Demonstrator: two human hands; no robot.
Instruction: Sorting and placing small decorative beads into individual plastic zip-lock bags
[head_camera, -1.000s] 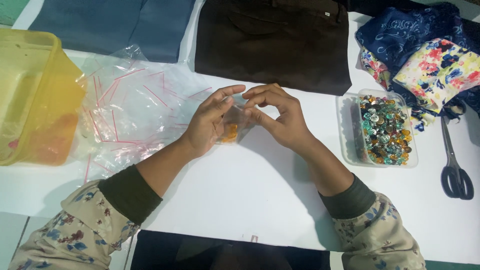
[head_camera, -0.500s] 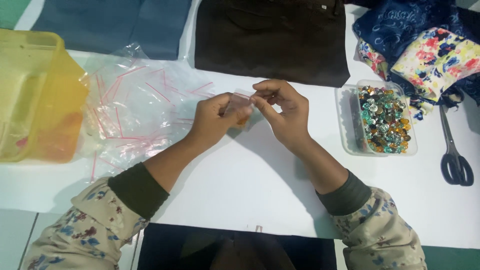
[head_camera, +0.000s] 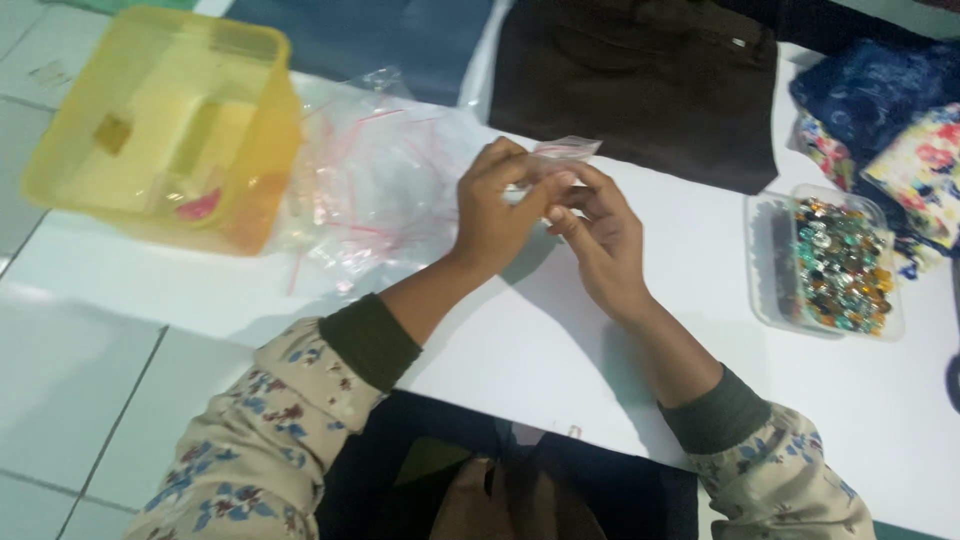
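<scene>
We see both hands meeting above the middle of a white sheet (head_camera: 520, 340) that lies on the tiled floor (head_camera: 90, 350). The left hand (head_camera: 495, 210) and the right hand (head_camera: 600, 235) pinch a small clear bag (head_camera: 562, 150) between them; its top edge with a red strip sticks up above the fingertips (head_camera: 560, 190), while the lower part is hidden behind the fingers, so we cannot tell what it contains. The fingers of both hands are closed on the bag, thumbs pressed toward the forefingers, and the bag is held just above the sheet, not resting on it.

To the left of the hands lies a loose heap of clear bags with red strips (head_camera: 370, 190), and beside it, touching its edge, stands a yellow plastic tub (head_camera: 165, 130), tilted in our view. To the right, well apart from the hands, sits a clear plastic tray (head_camera: 765, 260) filled with coloured beads (head_camera: 838, 265). Behind the hands a dark brown cloth (head_camera: 640, 80) is spread out, with a blue cloth (head_camera: 400, 35) next to it and flowered fabrics (head_camera: 920, 160) at the far right. Both forearms wear dark green cuffs under flowered sleeves (head_camera: 270, 430)
</scene>
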